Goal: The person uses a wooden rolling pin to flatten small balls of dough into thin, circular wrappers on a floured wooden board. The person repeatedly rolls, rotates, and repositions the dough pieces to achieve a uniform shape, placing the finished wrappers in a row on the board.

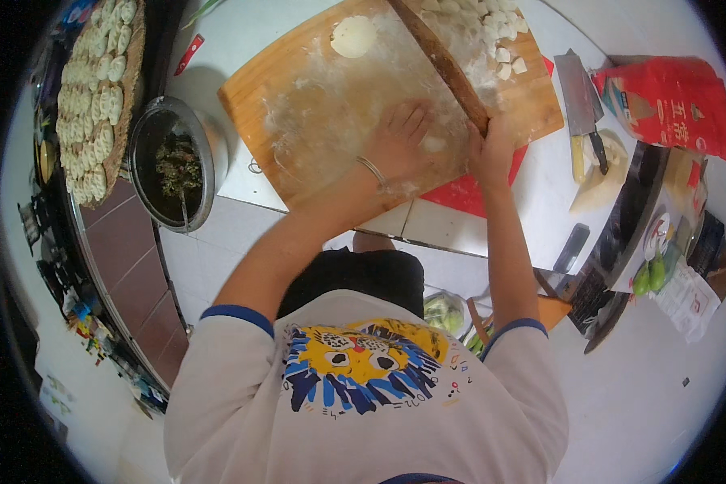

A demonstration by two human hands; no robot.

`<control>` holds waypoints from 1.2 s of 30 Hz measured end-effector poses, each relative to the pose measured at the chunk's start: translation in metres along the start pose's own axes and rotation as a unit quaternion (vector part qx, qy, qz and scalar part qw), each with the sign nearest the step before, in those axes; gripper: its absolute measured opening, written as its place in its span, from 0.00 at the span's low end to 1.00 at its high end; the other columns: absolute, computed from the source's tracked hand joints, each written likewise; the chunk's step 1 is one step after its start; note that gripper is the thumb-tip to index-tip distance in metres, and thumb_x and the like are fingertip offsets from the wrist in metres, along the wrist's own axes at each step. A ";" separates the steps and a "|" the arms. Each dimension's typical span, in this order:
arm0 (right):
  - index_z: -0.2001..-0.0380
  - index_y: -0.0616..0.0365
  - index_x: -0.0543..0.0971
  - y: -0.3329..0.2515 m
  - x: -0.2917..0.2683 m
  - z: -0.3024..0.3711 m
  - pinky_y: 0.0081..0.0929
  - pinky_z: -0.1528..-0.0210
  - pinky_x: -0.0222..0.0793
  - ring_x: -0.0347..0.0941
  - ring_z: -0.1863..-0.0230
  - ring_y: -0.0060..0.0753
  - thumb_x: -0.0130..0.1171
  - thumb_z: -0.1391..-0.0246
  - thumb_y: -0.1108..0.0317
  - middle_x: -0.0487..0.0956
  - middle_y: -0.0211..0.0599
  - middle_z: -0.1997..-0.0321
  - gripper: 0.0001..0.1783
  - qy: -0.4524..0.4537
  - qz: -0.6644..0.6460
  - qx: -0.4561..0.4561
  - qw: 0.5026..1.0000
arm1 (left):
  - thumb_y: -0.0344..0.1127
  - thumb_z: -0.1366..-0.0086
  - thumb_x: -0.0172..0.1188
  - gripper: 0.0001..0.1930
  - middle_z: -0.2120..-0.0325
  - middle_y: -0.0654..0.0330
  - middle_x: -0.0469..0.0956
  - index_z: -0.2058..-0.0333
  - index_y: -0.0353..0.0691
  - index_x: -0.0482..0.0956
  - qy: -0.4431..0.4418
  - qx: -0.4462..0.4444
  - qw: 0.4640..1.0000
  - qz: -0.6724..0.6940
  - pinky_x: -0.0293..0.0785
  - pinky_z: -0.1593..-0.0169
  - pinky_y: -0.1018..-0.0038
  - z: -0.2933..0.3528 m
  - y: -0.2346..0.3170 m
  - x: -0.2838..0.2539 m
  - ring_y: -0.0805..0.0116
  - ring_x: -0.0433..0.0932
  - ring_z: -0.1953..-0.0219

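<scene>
My right hand is closed around the near end of a wooden rolling pin, which slants away to the far left across a floured wooden board. My left hand, with a bracelet at the wrist, lies on the board with its fingers stretched out. Just right of its fingers is a small flattened dough piece; whether they touch it is unclear. One thin round dough wrapper rests at the board's far side. Beyond the pin, several small cut dough pieces lie scattered in flour.
To the left stands a metal pot holding dark chopped filling and a utensil. A tray of several shaped dumplings is farther left. At right are a cleaver, a red bag and a dark phone-like object.
</scene>
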State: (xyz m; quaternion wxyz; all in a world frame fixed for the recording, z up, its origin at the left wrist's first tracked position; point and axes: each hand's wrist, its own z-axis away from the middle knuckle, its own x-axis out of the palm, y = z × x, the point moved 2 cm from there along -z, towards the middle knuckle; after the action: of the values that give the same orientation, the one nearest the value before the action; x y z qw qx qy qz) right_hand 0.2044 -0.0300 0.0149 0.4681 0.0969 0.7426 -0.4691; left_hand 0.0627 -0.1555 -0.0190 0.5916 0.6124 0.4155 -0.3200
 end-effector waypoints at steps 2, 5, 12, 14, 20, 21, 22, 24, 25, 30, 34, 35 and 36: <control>0.54 0.57 0.72 0.004 -0.006 0.006 0.45 0.58 0.68 0.72 0.56 0.56 0.64 0.52 0.71 0.73 0.48 0.59 0.20 -0.005 0.008 -0.010 1.000 | 0.57 0.43 0.58 0.41 0.36 0.47 0.58 0.37 0.38 0.60 -0.038 0.115 0.993 -0.015 0.49 0.32 0.53 0.009 -0.030 0.010 0.46 0.56 0.34; 0.54 0.57 0.72 0.022 -0.013 0.011 0.44 0.57 0.69 0.72 0.56 0.54 0.64 0.53 0.71 0.74 0.47 0.59 0.21 -0.039 0.052 -0.050 0.997 | 0.55 0.42 0.57 0.43 0.33 0.49 0.53 0.35 0.36 0.56 -0.162 0.074 0.984 0.025 0.46 0.31 0.52 0.006 -0.038 -0.023 0.48 0.50 0.31; 0.50 0.52 0.74 0.022 0.011 0.023 0.41 0.52 0.66 0.71 0.54 0.44 0.61 0.49 0.59 0.74 0.40 0.52 0.23 -0.144 0.156 -0.309 0.927 | 0.48 0.38 0.53 0.40 0.32 0.41 0.45 0.33 0.35 0.50 0.040 -0.176 0.982 -0.055 0.42 0.32 0.45 0.110 -0.037 -0.043 0.38 0.44 0.30; 0.48 0.51 0.74 0.003 0.030 -0.001 0.40 0.50 0.65 0.70 0.52 0.44 0.59 0.48 0.55 0.73 0.40 0.49 0.24 -0.127 0.180 -0.320 0.921 | 0.48 0.37 0.53 0.39 0.32 0.41 0.46 0.33 0.34 0.51 0.009 -0.206 0.972 -0.112 0.42 0.32 0.46 0.106 -0.048 -0.038 0.39 0.44 0.30; 0.56 0.54 0.74 -0.024 0.033 -0.060 0.39 0.57 0.65 0.72 0.57 0.45 0.56 0.46 0.47 0.74 0.39 0.59 0.23 -0.208 0.203 -0.216 0.932 | 0.46 0.36 0.52 0.35 0.33 0.43 0.52 0.35 0.36 0.55 0.082 -0.198 0.968 -0.133 0.41 0.31 0.47 0.043 -0.089 -0.062 0.40 0.46 0.31; 0.57 0.55 0.74 -0.013 0.032 -0.045 0.40 0.57 0.66 0.72 0.58 0.47 0.57 0.46 0.49 0.74 0.40 0.60 0.22 -0.186 0.188 -0.238 0.935 | 0.45 0.37 0.52 0.34 0.34 0.44 0.53 0.35 0.37 0.56 0.067 -0.200 0.967 -0.142 0.42 0.31 0.47 0.046 -0.088 -0.058 0.41 0.47 0.31; 0.58 0.55 0.74 0.009 0.039 -0.018 0.40 0.58 0.67 0.73 0.59 0.49 0.58 0.47 0.51 0.75 0.41 0.62 0.21 -0.169 0.173 -0.257 0.936 | 0.44 0.37 0.53 0.33 0.34 0.45 0.54 0.37 0.37 0.58 0.095 -0.172 0.974 -0.112 0.43 0.31 0.47 0.055 -0.075 -0.057 0.41 0.49 0.32; 0.58 0.56 0.74 0.013 0.035 0.005 0.42 0.58 0.67 0.73 0.59 0.51 0.61 0.48 0.55 0.75 0.43 0.64 0.20 -0.169 0.149 -0.205 0.953 | 0.42 0.38 0.53 0.30 0.36 0.46 0.57 0.39 0.38 0.62 0.145 -0.120 0.980 -0.058 0.44 0.31 0.48 0.081 -0.036 -0.055 0.42 0.52 0.33; 0.58 0.56 0.73 0.005 0.025 0.005 0.43 0.59 0.67 0.73 0.59 0.51 0.62 0.50 0.58 0.75 0.44 0.64 0.20 -0.188 0.141 -0.135 0.963 | 0.40 0.39 0.55 0.28 0.36 0.47 0.58 0.41 0.41 0.66 0.128 -0.089 0.988 -0.018 0.46 0.31 0.49 0.082 -0.025 -0.043 0.45 0.54 0.33; 0.60 0.59 0.73 0.002 0.006 0.013 0.43 0.61 0.69 0.73 0.64 0.52 0.62 0.47 0.64 0.74 0.46 0.65 0.15 -0.011 0.022 0.032 0.999 | 0.36 0.43 0.60 0.21 0.38 0.56 0.64 0.48 0.47 0.76 0.070 0.016 0.997 -0.018 0.54 0.33 0.53 0.002 0.008 -0.007 0.54 0.61 0.36; 0.59 0.61 0.72 0.000 0.009 0.020 0.41 0.61 0.68 0.71 0.64 0.53 0.60 0.43 0.64 0.72 0.47 0.65 0.14 0.027 -0.039 0.072 0.996 | 0.36 0.43 0.60 0.23 0.39 0.57 0.64 0.47 0.47 0.75 0.038 0.046 0.998 -0.022 0.56 0.33 0.55 -0.008 -0.005 0.003 0.56 0.61 0.36; 0.58 0.61 0.72 -0.002 0.008 0.023 0.40 0.61 0.68 0.71 0.64 0.53 0.60 0.43 0.64 0.72 0.48 0.65 0.15 0.023 -0.045 0.084 0.995 | 0.36 0.43 0.59 0.23 0.39 0.57 0.64 0.46 0.47 0.74 0.033 0.040 0.998 -0.032 0.55 0.33 0.55 -0.001 -0.009 0.003 0.56 0.61 0.36; 0.58 0.62 0.72 0.000 0.009 0.026 0.39 0.61 0.68 0.71 0.64 0.53 0.60 0.43 0.64 0.72 0.48 0.65 0.15 0.030 -0.052 0.092 0.994 | 0.36 0.42 0.58 0.24 0.39 0.57 0.64 0.45 0.47 0.73 0.027 0.037 0.998 -0.041 0.55 0.33 0.55 0.010 -0.014 0.000 0.55 0.61 0.36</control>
State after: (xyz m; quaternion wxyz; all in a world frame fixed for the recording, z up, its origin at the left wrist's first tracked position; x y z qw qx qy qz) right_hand 0.2157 -0.0534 0.0050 0.4097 0.1144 0.7139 -0.5563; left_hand 0.0516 -0.1660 -0.0261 0.5433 0.6252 0.4438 -0.3421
